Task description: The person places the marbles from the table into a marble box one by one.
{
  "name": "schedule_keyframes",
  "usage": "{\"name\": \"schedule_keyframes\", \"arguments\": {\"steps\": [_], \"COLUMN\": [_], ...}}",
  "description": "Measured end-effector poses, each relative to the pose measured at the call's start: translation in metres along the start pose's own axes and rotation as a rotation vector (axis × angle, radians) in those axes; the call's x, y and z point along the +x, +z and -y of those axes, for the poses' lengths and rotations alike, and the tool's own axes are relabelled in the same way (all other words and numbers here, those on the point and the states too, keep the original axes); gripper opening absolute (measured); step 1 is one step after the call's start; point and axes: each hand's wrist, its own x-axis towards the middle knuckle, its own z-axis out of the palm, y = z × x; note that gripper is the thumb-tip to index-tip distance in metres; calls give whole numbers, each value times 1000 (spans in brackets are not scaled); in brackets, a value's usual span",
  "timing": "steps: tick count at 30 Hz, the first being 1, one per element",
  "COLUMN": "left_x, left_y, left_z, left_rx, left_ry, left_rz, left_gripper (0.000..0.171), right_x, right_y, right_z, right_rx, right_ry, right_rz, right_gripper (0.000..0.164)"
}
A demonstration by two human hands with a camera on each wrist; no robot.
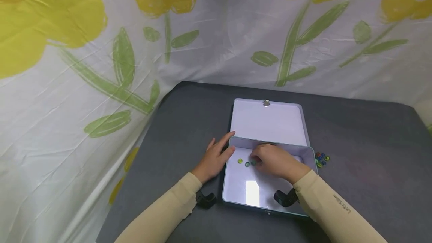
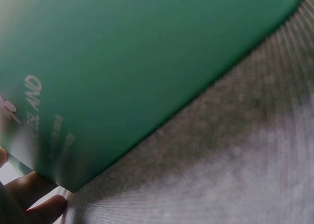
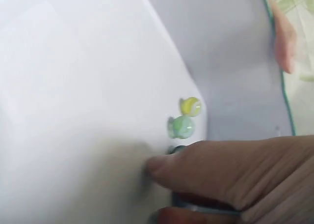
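A shallow metal box (image 1: 236, 194) with a pale inside and a green outer wall (image 2: 127, 71) lies with its lid (image 1: 268, 121) folded back. My left hand (image 1: 214, 158) rests at the box's back left corner, fingers fairly straight, thumb at the rim. Inside the box, my right hand (image 1: 275, 160) is curled low over the floor at a row of glass marbles. A yellow marble (image 3: 190, 106) and a green marble (image 3: 182, 127) lie beside it. Between its thumb (image 3: 196, 167) and finger shows a dark bluish, glassy bit, apparently a marble, mostly hidden.
Several coloured marbles (image 1: 321, 159) lie in a cluster on the dark table (image 1: 364, 164), just outside the box's right wall. The lid bears a small metal clasp (image 1: 266, 103). A flower-printed white cloth (image 1: 222, 36) hangs behind the table.
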Motion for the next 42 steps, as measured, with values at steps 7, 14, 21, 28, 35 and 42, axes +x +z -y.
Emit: {"name": "schedule_keyframes", "arguments": {"steps": [7,14,21,28,35,42], "left_x": [-2,-1,-1,-1,3,1], "left_y": [0,1,0,1,3,2], "left_z": [2,0,0,-1,-2,-2], "left_rx": [-5,0,-10,-7,-10,-17], "left_ry": [-26,-25,-23,-23,-13,-24], "left_rz": [-15,-6,6,3,0,-6], "left_gripper": [56,55,56,56,56,56], "right_x": [-2,-15,-43,-84,-121,-129], "right_y": [-10,-31,-69,-85,-70,-41], "right_z": [2,-3,-14,-43,-77,-105], "right_rx": [47,224,309,274,268,239], "right_ry": [27,19,97,296,461,474], "right_rz": [62,23,-125,-302,-329,-267], "right_gripper": [20,15,18,26,33,29]}}
